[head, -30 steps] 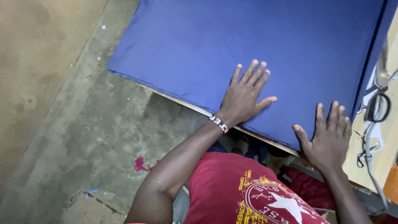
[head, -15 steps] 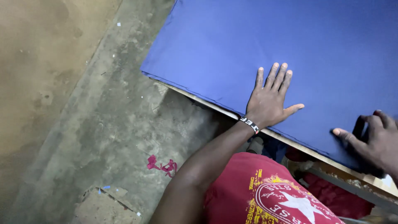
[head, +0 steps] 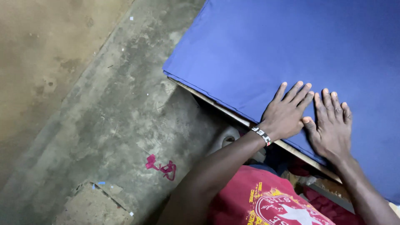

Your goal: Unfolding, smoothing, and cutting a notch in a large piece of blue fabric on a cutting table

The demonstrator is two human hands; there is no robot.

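Change since half a second ago: right hand (head: 331, 125) was off at the frame's right edge, fingers curled over something dark; now it's flat on the blue fabric (head: 266, 50) just beside the left hand (head: 287, 112), thumb touching the left hand's little-finger side. Left hand hasn't really moved on the cloth, only the view shifted. Both hands open, fingers spread, palms down, holding nothing. Reads as both hands now pressing the same patch, near the fabric's front edge. The fabric lies spread over the tabletop (head: 216, 106), whose pale wooden edge shows just under the fabric's hem. Beaded wristband (head: 262, 135) on the left wrist. Around: bare concrete floor (head: 104, 125) with a pink scrap (head: 162, 166), a cracked patch lower left, red cloth (head: 321, 198) under the tabletop. Nothing lies on the fabric near the hands.
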